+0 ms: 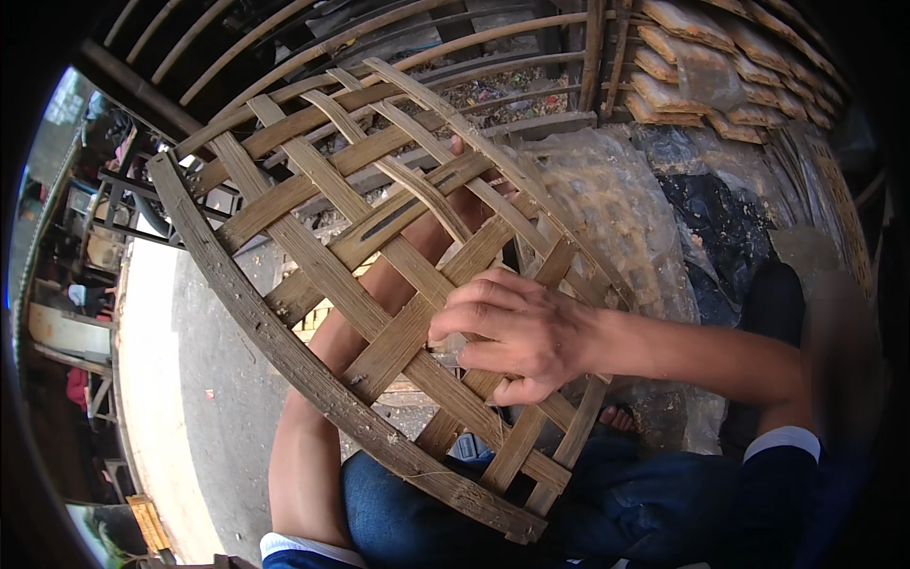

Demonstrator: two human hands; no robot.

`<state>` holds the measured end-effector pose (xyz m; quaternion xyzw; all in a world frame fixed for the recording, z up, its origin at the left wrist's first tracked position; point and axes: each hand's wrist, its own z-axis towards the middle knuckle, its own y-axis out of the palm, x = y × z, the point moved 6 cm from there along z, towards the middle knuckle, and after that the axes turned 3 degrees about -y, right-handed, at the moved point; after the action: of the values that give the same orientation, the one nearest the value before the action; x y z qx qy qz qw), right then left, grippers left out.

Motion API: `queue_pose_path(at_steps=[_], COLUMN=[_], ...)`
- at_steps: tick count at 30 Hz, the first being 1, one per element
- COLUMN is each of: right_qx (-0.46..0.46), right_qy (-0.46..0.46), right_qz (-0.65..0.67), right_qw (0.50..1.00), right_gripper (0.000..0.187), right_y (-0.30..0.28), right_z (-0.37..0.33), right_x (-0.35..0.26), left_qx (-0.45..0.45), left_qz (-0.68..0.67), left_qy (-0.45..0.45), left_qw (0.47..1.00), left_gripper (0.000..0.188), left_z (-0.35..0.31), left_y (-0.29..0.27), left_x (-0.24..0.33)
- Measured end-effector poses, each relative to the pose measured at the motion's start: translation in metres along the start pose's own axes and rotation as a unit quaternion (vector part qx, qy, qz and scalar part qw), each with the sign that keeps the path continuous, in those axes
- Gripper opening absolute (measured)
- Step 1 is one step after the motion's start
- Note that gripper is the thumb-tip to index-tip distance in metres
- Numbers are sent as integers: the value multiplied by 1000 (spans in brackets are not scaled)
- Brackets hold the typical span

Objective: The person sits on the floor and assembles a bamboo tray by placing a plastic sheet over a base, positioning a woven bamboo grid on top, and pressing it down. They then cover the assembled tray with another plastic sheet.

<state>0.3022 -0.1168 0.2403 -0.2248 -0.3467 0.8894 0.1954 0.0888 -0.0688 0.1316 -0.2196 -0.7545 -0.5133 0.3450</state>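
A woven bamboo panel of wide, flat strips rests tilted across my lap, with a thick, rough rim strip along its left side. My right hand lies over the near face of the weave, fingers curled and closed on a strip near the middle. Beneath the palm, the exact spot it grips is hidden. From below, my left forearm passes behind the lattice, and my left hand holds the panel from its far side. One fingertip shows above a strip there; most of its fingers are covered.
Slatted bamboo railing curves along the far side. Stacked, lumpy plastic-wrapped bundles stand at the far right. Clear plastic sheeting and a black plastic sheet cover the ground at right. Grey pavement runs along the left.
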Motion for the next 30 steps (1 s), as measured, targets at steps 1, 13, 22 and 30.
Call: queue_pose_path(at_steps=[1,13,22,30], right_qx=[12,-103,-101,-17], right_qy=[42,215,196,337], right_qz=[-2,-107,-130,-144], right_qw=[999,965,967,930], right_gripper=[46,93,108,111], right_y=[-8,-18,-22,-56], right_z=[-1,-18,-23,-73], right_x=[3,28,29,55], left_qx=[-35,-212,-200,-29], left_qz=[-9,-123,-79,247], left_qy=[8,99,81,-3], left_qw=[999,964,973,968], left_gripper=[78,85,66,50], left_z=[-4,-1,-6,-15], left_y=[15,56,45,-44], left_x=[3,-12,-29,-31])
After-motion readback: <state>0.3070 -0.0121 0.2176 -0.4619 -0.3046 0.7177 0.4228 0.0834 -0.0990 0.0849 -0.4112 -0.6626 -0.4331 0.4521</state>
